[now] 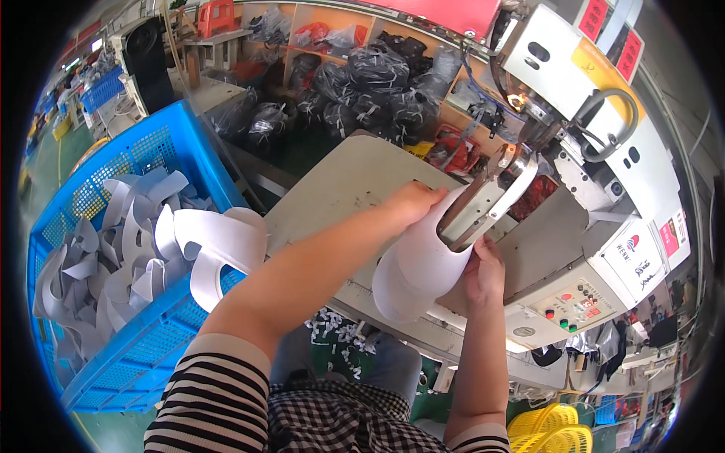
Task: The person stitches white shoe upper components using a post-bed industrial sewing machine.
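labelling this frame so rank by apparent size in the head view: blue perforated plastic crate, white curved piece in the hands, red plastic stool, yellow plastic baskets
1. Blue crate
2. White curved piece
3. Yellow baskets, together
4. Red stool
Stool looks farthest off; true sizes unsure.

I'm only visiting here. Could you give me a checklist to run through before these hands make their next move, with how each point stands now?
1. Left hand on the white moulded piece: ok, at its upper left edge.
2. Right hand on the piece: ok, at its right side.
3. Metal arm lined up with the piece's opening: ok, its end is at the opening.
4. Hands clear of the metal arm: cannot tell; each is partly hidden.
5. White strips all inside the blue basket: not ok, some hang over its rim.
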A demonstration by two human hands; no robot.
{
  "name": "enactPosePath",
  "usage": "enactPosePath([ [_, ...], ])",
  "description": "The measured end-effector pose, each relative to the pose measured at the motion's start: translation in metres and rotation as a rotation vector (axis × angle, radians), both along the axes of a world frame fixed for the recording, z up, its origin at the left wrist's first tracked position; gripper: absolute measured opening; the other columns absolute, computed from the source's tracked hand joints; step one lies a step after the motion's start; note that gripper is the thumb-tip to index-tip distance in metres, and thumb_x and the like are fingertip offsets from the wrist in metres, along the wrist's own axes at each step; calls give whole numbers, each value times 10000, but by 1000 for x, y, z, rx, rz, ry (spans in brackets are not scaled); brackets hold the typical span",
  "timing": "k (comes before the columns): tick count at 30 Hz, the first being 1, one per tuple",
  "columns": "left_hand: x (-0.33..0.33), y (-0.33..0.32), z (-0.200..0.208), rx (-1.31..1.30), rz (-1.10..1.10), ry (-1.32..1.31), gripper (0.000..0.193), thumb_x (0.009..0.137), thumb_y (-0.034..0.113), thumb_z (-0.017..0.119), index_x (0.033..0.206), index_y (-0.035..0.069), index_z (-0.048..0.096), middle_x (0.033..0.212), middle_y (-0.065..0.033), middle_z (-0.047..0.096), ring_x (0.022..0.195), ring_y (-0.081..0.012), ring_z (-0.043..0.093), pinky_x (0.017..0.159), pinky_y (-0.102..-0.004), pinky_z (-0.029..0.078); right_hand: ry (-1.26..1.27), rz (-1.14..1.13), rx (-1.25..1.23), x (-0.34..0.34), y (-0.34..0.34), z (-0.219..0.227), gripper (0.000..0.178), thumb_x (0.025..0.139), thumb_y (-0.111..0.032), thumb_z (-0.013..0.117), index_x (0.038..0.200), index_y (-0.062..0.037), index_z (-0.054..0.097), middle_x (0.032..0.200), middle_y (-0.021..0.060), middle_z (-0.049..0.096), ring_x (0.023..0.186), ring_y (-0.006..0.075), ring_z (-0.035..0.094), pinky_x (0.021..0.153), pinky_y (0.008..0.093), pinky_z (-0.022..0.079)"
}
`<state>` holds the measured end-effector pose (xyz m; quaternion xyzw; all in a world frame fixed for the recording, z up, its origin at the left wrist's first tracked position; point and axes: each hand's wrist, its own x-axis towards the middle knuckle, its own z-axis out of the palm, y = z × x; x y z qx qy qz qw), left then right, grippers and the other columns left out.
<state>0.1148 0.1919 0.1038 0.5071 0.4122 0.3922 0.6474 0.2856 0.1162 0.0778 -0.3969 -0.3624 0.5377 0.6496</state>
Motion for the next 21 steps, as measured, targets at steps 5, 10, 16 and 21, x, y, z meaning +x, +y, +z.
enactPosePath([
  [5, 9, -5, -40, 103, 242, 212, 403, 821, 357, 563, 974, -16, 568, 873, -150, 620, 776, -228, 598, 686, -355, 473, 2, 30, -91, -3, 1, -26, 337, 887, -92, 464, 1195, 23, 387, 1082, 129, 543, 986, 215, 543, 836, 332, 444],
  [10, -7, -42, -65, 368, 337, 491, 378, 824, 347, 543, 937, -14, 551, 885, -213, 601, 827, -326, 592, 731, -399, 456, -434, -174, -82, 0, -19, -62, 365, 908, -171, 445, 1206, 33, 393, 1085, 116, 536, 959, 197, 542, 851, 301, 429],
  [16, -12, -77, -142, 399, 381, 166, 441, 853, 354, 484, 1101, -11, 501, 1022, -252, 515, 921, -400, 519, 795, -437, 419, -1040, -212, 428, -45, -45, -78, 601, 917, -266, 381, 1363, 31, 108, 1414, 203, 142, 1321, 289, 122, 1060, 348, 107],
  [21, -11, -114, -119, 558, 523, 634, 472, 828, 222, 507, 1225, -4, 385, 1199, -219, 398, 1072, -387, 426, 884, -421, 376, -1401, -471, 344, -67, -65, -77, 662, 856, -203, 462, 1359, 37, 106, 1375, 249, 188, 1275, 350, 198, 1051, 397, 141],
])
